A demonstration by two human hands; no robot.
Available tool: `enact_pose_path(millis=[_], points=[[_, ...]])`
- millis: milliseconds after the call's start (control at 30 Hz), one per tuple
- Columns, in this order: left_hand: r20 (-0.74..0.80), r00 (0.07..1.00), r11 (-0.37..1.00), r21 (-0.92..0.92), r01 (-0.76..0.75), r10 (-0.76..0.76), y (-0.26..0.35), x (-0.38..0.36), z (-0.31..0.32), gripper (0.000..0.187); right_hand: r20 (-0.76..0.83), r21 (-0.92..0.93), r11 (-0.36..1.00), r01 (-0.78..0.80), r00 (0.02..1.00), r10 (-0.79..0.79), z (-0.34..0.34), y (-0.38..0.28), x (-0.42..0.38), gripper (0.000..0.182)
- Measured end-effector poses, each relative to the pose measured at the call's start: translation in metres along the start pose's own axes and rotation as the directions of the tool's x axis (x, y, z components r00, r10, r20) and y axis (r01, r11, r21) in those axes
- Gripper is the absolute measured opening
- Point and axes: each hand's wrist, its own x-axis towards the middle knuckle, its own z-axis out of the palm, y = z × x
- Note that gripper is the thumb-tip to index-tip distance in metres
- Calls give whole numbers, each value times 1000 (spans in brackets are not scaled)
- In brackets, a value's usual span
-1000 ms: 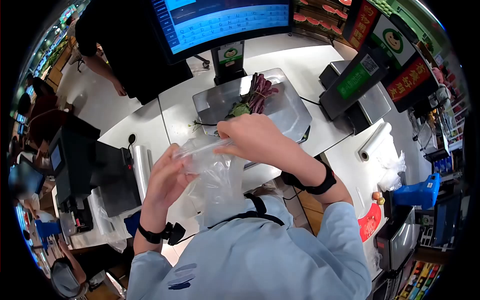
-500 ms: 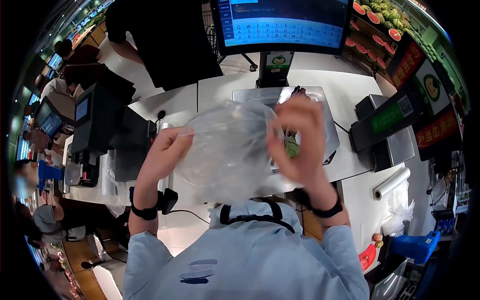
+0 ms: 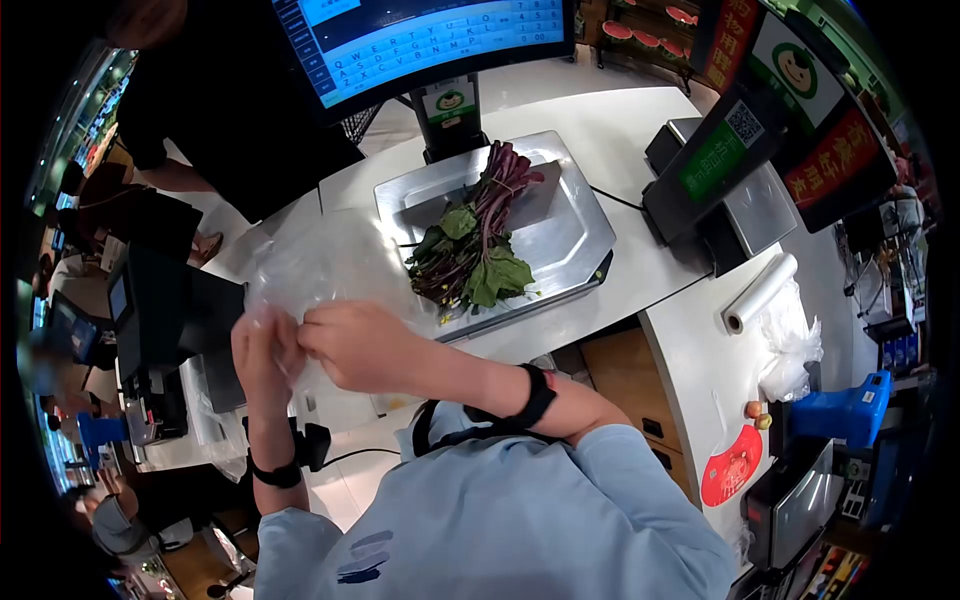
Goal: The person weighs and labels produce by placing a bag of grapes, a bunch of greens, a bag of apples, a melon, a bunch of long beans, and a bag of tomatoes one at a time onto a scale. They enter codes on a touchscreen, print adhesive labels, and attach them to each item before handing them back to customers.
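A clear plastic bag (image 3: 330, 255) spreads over the counter's left part, its edge pinched between both hands. My left hand (image 3: 264, 352) is closed on it at the left. Crossing over from the right, my right hand (image 3: 350, 340) has its fingers pressed together on the bag beside the left one. To the right of the bag, a tied bunch of purple-stemmed leafy greens (image 3: 485, 235) lies on the metal scale plate (image 3: 565, 225), touched by neither hand.
A touch screen (image 3: 430, 45) stands behind the scale. At the right are a payment stand (image 3: 720, 160), a bag roll (image 3: 760, 292), a blue scanner (image 3: 845, 408) and a red disc (image 3: 732, 465). A person in black (image 3: 220, 100) stands across the counter.
Both hands and the bag have moved left, with my right hand crossing to meet my left. The greens on the scale are now uncovered. The view has turned and shifted.
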Motion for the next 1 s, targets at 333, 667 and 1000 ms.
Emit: enact_pose_path(millis=[333,667,1000], points=[[465,882,975,-151,161,-74,0,-31,-10,26,16,197,969,147,988,-153,38,30,-10,45],[-459,871,897,-438,-52,-174,14,10,-91,20,-352,10,589,-808,549,758,-119,127,-111,54],[-162,987,862,500,89,-8,-45,47,-65,23,-439,54,529,-847,456,774,-67,203,-55,66]])
